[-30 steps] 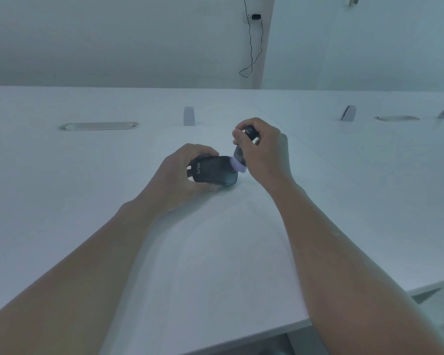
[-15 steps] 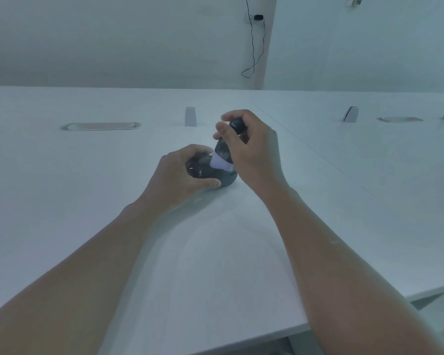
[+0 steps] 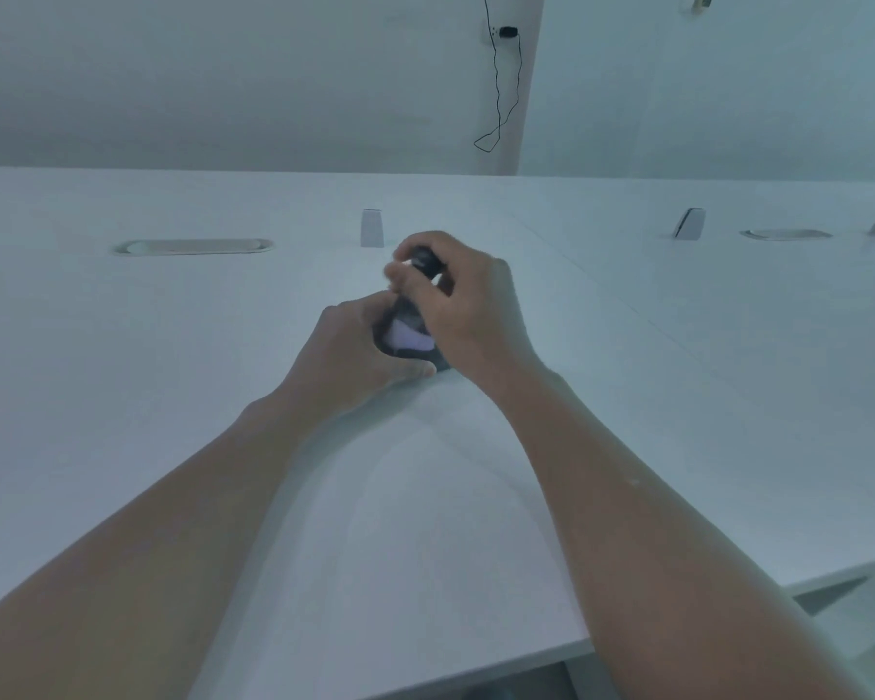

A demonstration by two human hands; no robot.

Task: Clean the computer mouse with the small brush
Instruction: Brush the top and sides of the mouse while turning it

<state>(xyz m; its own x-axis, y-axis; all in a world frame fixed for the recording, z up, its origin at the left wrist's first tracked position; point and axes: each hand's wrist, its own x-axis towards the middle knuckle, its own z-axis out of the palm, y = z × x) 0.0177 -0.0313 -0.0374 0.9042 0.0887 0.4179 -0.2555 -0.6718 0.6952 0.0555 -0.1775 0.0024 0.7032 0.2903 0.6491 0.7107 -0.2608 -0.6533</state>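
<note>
A dark computer mouse point(image 3: 411, 353) rests on the white table point(image 3: 425, 497), mostly hidden between my hands. My left hand point(image 3: 347, 358) grips it from the left side and holds it down. My right hand point(image 3: 463, 308) is closed around a small brush point(image 3: 415, 315) with a dark handle and pale bristles. The bristles press on the mouse's top, close to my left fingers. The handle's dark top pokes out above my right fingers.
A grey oval cable slot point(image 3: 193, 246) lies at the back left, another point(image 3: 784, 234) at the back right. Small white divider brackets point(image 3: 372, 228) point(image 3: 689, 223) stand behind my hands. The table's front edge point(image 3: 678, 621) runs low right. A black cable point(image 3: 498, 93) hangs on the wall.
My right hand has swept the brush leftward over the mouse, from its right end toward my left fingers. My left hand keeps its hold on the mouse.
</note>
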